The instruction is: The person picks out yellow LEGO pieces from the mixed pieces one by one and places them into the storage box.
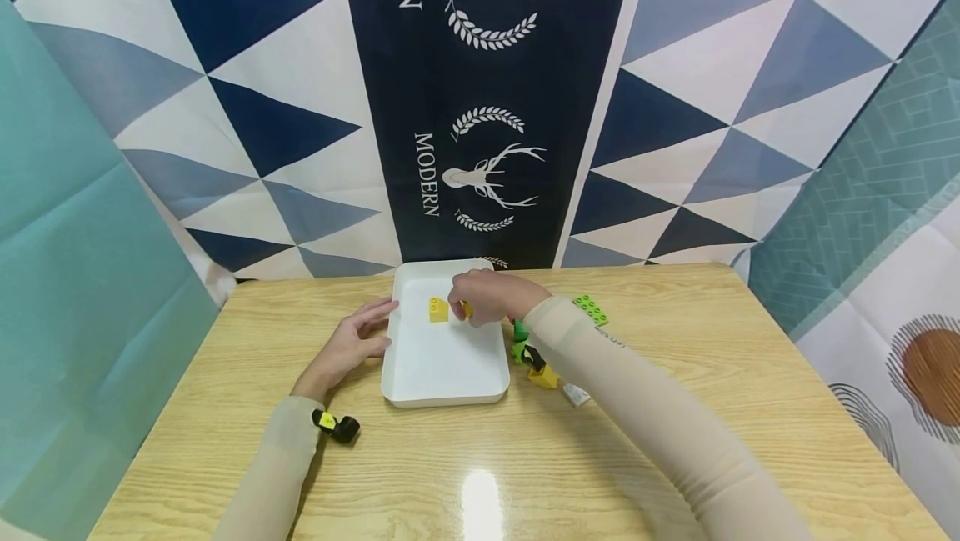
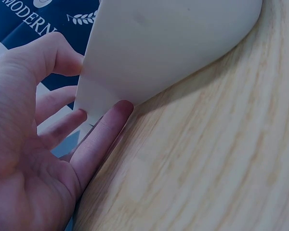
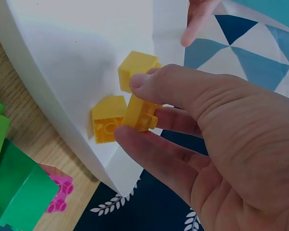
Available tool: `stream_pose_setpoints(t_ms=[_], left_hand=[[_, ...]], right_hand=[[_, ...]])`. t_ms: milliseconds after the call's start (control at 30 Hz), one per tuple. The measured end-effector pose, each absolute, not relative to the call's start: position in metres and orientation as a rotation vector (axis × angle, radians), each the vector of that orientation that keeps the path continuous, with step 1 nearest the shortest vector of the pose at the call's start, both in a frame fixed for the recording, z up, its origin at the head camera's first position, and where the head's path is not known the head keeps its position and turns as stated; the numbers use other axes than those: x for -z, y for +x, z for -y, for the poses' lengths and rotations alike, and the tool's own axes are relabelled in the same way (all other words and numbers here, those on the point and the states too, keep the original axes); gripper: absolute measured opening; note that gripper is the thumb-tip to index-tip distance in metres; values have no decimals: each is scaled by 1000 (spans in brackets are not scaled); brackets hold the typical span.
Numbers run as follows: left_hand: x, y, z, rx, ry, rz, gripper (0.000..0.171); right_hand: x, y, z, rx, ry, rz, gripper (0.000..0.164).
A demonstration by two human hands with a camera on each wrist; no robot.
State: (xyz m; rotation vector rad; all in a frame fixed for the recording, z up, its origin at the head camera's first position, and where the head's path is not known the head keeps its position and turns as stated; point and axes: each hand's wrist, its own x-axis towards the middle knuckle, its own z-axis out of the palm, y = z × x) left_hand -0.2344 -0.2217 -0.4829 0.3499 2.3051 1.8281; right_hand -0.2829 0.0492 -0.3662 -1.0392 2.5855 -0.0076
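Note:
A white tray (image 1: 446, 374) lies on the wooden table. My left hand (image 1: 348, 347) is at its left side, fingers fairly straight; in the left wrist view the fingertips meet the tray wall (image 2: 168, 43). Over the far part of the tray, my right hand (image 1: 487, 295) pinches a yellow toy building brick (image 3: 135, 111) between thumb and fingers. Two more yellow bricks show inside the tray in the right wrist view: a slanted one (image 3: 106, 113) near the far wall and another brick (image 3: 135, 67) beyond my thumb. The head view shows one yellow brick (image 1: 438, 310) left of my right hand.
Right of the tray, partly behind my right forearm, lie a light green studded brick (image 1: 591, 309), a yellow piece (image 1: 543, 377) and a whitish piece (image 1: 576, 394). A dark green brick (image 3: 26, 187) and a pink one (image 3: 61, 191) sit beside the tray. Patterned cloth (image 1: 480, 66) hangs behind the table.

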Motion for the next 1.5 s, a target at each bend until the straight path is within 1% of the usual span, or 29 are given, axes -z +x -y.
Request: stream_pose_setpoints(t_ms=[433, 900, 1200, 1500], left_hand=[[484, -235, 222, -1830, 347, -2309, 66], [483, -234, 222, -1819, 351, -2313, 66], [482, -235, 222, -1807, 336, -2319, 66], [483, -236, 223, -1812, 332, -2318, 67]], right_hand=[[385, -288, -53, 38, -1002, -2554, 13], [396, -283, -53, 80, -939, -2533, 18], [404, -282, -53, 87, -956, -2518, 17], [403, -281, -52, 89, -984, -2517, 16]])
